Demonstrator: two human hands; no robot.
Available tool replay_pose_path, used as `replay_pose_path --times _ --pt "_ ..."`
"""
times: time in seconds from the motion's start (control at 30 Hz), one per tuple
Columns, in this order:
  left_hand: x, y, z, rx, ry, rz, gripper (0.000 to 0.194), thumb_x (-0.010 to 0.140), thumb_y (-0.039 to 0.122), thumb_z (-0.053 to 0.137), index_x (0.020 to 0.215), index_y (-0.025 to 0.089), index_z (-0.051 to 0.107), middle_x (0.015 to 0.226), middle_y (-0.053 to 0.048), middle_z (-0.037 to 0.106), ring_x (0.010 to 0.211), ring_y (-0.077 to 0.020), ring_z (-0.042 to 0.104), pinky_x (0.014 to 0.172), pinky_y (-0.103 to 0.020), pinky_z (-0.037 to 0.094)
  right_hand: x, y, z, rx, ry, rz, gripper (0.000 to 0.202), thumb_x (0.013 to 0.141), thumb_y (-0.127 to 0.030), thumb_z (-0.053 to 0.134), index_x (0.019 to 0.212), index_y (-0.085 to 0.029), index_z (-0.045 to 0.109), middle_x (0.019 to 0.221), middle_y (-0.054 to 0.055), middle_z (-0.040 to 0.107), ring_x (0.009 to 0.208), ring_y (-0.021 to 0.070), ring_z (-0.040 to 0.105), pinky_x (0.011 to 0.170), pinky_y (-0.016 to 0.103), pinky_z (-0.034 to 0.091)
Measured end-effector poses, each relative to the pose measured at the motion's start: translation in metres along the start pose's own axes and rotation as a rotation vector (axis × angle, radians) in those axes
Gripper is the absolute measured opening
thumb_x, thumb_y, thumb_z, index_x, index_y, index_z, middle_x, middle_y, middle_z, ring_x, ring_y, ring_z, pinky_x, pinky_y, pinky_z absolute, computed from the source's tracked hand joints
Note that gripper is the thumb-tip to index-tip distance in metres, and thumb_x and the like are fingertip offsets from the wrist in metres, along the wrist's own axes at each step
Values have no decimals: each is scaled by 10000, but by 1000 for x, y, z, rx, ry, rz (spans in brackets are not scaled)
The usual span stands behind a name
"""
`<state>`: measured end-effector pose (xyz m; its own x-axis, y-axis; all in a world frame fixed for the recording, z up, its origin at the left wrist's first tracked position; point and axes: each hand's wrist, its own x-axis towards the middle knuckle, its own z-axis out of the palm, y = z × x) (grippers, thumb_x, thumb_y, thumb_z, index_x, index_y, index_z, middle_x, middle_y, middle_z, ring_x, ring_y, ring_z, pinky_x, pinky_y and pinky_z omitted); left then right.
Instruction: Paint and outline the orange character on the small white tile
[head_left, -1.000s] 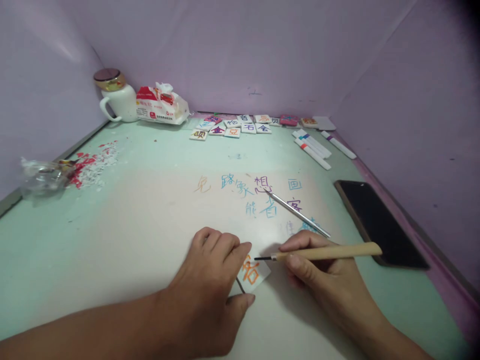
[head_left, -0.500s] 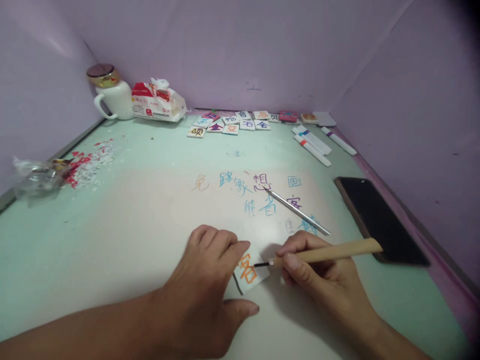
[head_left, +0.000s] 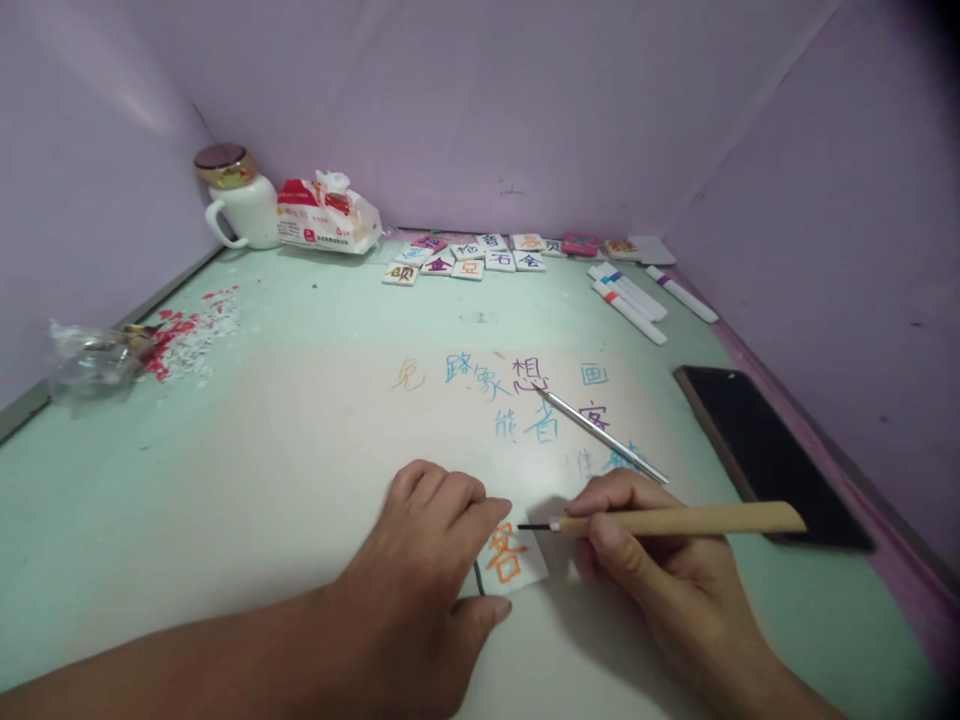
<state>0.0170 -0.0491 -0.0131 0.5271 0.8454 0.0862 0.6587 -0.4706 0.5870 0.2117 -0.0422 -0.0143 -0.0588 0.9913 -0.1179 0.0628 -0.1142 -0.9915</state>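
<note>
A white square tile bearing an orange character lies at the near middle of the table. My left hand grips it from the left, with fingers at its top edge and the thumb at its bottom edge. In my right hand is a carving tool with a wooden handle, pinched like a pen. Its thin dark tip points left, over the tile's upper part near the orange strokes. Whether the tip touches the tile I cannot tell. A slim silver pen-like tool lies just beyond my right hand.
Coloured characters are written on the pale table surface. At the back stand a lidded white mug, a tissue pack and several character tiles. Markers and a dark phone lie right; shavings and a plastic bag left.
The tool tip has lifted away from the middle of the orange character towards the tile's upper edge. The tile has turned slightly between my left fingers and thumb. The whole view has shifted a little.
</note>
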Motion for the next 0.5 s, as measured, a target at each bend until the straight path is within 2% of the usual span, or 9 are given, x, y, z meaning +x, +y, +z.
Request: replay_pose_path --times 0.2,0.5 --pt "-1 -12 15 16 94 24 577 546 119 671 1094 205 513 972 -56 536 876 -252 460 838 -475 354 3 5 -1 116 68 63 295 758 -494 661 749 -200 631 504 -18 513 488 112 445 458 225 321" --pt "1 -22 20 70 99 69 523 570 238 720 1056 192 533 938 -55 549 840 -247 476 809 -463 361 1 7 0 50 87 43 293 754 -503 651 724 -212 634 494 -11 508 473 125 453 441 230 324"
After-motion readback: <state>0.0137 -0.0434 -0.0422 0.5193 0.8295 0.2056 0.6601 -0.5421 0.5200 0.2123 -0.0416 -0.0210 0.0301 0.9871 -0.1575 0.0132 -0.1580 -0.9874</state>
